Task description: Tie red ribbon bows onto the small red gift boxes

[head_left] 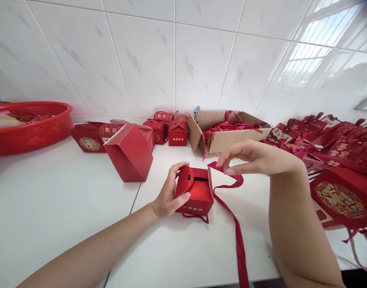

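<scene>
A small red gift box [198,192] with gold lettering and a red cord handle [195,217] sits on the white table in front of me. My left hand [171,196] grips its left side, thumb across the front and fingers behind. One rounded flap [185,182] with a hole leans inward, while the right flap stands up, leaving a dark gap at the top. To the right of the box, above the table, my right hand [246,160] has its fingers curled around a dark red ribbon [235,224]. The ribbon loops beside the box and trails to the near edge.
Several red boxes, including a tall tilted one [131,154], stand at the back left. A cardboard carton [237,142] of red ribbons is by the tiled wall. A red plastic basin [33,136] stands far left; many finished-looking red boxes [341,196] crowd the right.
</scene>
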Action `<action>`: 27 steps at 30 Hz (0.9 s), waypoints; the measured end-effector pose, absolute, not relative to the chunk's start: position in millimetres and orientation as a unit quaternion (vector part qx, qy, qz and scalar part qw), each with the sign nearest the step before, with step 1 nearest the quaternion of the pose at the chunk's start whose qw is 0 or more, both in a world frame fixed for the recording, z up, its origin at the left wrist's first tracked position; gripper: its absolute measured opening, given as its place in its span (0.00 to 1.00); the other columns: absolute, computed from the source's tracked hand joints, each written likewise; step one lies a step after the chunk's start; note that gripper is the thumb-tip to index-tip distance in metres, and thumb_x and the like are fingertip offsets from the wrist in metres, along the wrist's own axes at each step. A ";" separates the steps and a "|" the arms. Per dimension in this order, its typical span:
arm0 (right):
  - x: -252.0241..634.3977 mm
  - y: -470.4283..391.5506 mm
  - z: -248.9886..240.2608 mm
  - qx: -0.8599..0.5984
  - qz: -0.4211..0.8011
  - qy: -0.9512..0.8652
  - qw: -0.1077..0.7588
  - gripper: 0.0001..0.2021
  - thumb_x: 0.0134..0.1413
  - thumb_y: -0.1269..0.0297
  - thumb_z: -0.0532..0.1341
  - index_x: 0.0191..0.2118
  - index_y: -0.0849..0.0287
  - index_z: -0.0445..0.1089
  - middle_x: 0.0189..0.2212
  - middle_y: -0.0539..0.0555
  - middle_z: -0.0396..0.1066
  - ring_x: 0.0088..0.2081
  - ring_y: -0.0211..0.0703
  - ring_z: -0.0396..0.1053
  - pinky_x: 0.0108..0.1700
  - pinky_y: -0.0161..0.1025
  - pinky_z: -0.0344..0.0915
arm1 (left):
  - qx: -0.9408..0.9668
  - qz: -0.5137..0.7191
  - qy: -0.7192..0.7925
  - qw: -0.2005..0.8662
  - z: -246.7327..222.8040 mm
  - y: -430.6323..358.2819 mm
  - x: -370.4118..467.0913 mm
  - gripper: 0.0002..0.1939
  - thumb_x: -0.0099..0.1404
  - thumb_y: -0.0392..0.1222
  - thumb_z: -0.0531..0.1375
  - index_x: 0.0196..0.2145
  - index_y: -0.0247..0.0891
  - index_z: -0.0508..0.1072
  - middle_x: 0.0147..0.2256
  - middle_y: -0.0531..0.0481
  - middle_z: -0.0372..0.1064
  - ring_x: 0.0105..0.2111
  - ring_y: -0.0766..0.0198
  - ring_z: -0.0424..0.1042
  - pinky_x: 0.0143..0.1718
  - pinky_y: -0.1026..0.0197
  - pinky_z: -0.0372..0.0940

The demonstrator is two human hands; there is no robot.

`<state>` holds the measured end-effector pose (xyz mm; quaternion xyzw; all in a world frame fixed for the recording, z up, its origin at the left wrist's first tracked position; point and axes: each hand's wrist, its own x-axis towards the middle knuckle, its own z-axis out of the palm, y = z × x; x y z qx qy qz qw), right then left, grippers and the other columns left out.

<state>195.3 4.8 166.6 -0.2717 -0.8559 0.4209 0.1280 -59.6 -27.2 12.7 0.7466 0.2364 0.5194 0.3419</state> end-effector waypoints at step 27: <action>192.3 18.6 155.8 -0.214 0.514 -0.827 0.079 0.14 0.54 0.60 0.64 0.43 0.63 0.69 0.31 0.54 0.72 0.33 0.37 0.69 0.37 0.36 0.67 | 0.745 0.521 0.238 0.342 11.7 -26.8 -60.0 0.33 0.61 0.46 0.56 0.61 0.41 0.50 0.60 0.40 0.49 0.57 0.48 0.53 0.56 0.46 0.54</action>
